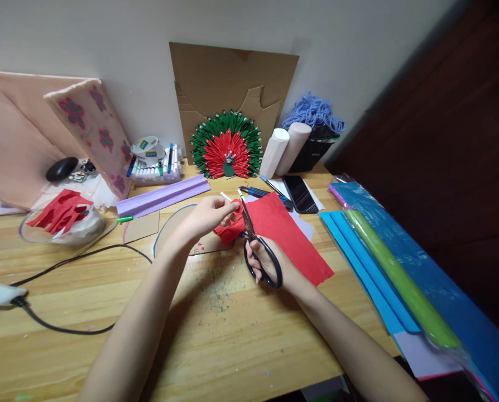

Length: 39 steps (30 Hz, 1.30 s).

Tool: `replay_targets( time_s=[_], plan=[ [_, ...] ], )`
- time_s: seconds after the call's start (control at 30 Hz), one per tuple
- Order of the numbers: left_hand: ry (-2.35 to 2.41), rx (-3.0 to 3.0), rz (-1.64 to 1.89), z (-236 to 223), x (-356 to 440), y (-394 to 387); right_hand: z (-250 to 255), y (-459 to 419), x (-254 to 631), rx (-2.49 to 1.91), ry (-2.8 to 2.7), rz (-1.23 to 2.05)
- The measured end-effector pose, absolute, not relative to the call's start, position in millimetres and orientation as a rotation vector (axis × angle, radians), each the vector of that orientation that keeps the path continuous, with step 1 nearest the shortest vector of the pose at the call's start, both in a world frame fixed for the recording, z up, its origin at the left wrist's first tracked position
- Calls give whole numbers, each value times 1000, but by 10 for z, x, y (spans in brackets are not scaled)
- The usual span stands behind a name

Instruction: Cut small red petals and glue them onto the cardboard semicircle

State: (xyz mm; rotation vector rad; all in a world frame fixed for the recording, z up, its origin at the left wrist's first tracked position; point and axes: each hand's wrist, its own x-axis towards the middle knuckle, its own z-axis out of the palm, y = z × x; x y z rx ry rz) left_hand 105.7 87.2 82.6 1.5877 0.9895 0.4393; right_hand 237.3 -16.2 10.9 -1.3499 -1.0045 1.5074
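My left hand (207, 216) pinches a small piece of red crepe paper (229, 228) over the middle of the table. My right hand (266, 262) has its fingers through the dark handles of a pair of scissors (249, 220), whose blades point up and away beside the held paper. Whether the blades are cutting into it I cannot tell. A larger red crepe paper sheet (285, 234) lies under and to the right of the scissors. Beneath my left hand rests a cardboard piece with a blue curved outline (176, 229), with small red scraps on it.
A green and red fan-shaped peacock craft (226, 145) leans against cardboard (233, 72) at the back. A bowl of red pieces (61, 218) stands left, near a black cable (86, 248). A phone (300, 194) and rolled coloured papers (392, 268) lie to the right.
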Motion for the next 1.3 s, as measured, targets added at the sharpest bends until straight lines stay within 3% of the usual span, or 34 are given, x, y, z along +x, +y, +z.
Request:
replay_targets(
  time_s=[0.73,1.3],
  plan=[
    [1007,1658,462,776,1067,886,86,-233,2400,-1240,-1155,1525],
    [993,1664,406,835,1095,821,85,-189,2379,-1260,-971,1592]
  ],
)
